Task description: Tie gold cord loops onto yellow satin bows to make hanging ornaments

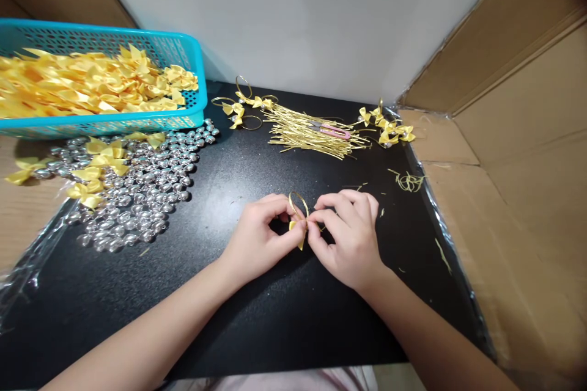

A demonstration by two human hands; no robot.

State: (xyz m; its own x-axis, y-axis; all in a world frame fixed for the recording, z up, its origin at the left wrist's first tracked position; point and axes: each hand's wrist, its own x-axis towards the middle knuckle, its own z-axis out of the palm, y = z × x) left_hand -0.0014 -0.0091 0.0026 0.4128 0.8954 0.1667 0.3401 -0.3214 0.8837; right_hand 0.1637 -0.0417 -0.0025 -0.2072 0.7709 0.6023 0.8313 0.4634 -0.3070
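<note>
My left hand [259, 238] and my right hand [349, 238] meet at the middle of a black work surface [257, 317]. Both pinch a small yellow ribbon bow [298, 231] with a loop of gold cord [299, 201] rising above the fingertips. The fingers of each hand are curled tight around the piece, thumbs and forefingers touching it. A short end of the yellow ribbon hangs below the pinch.
A turquoise basket [192, 61] of yellow bows stands back left. Silver beads [142, 189] with loose bows lie in front of it. A bundle of gold cords [312, 131] and finished bows with loops [387, 128] lie at the back. Cardboard walls [513, 134] close the right side.
</note>
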